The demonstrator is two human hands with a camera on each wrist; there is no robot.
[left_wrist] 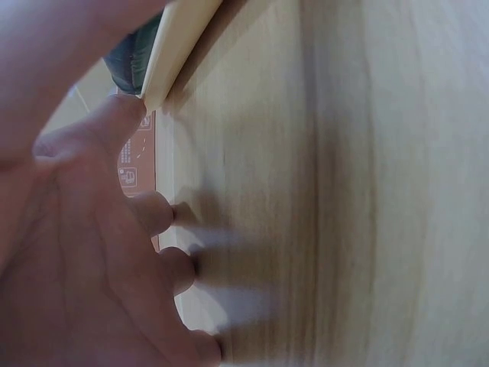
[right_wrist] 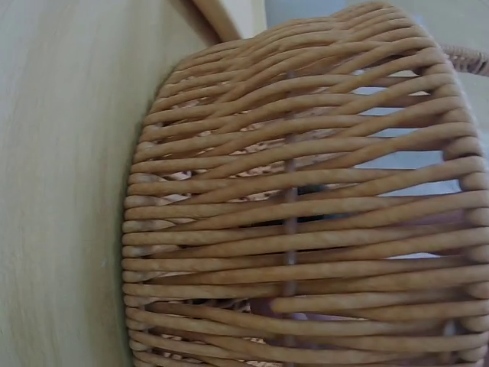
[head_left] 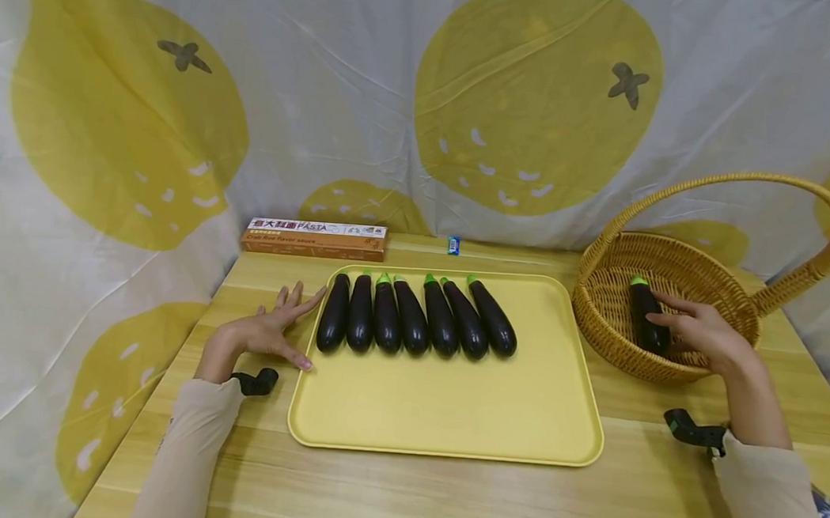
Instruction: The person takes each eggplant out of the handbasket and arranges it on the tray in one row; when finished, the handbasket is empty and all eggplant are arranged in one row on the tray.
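Inside the wicker basket, my right hand grips a dark eggplant whose green stem end points away. In the right wrist view the basket's woven side hides most of that hand. My left hand is spread at the left edge of the yellow tray, thumb and index finger at its rim. The left wrist view shows its other fingertips down on the wooden table. Several eggplants lie side by side in a row on the tray's upper left part, stems toward the back.
A pasta box lies behind the tray at the left, and a small blue packet lies behind its middle. The basket's tall handle arches over it. A lemon-print cloth hangs behind the wooden table.
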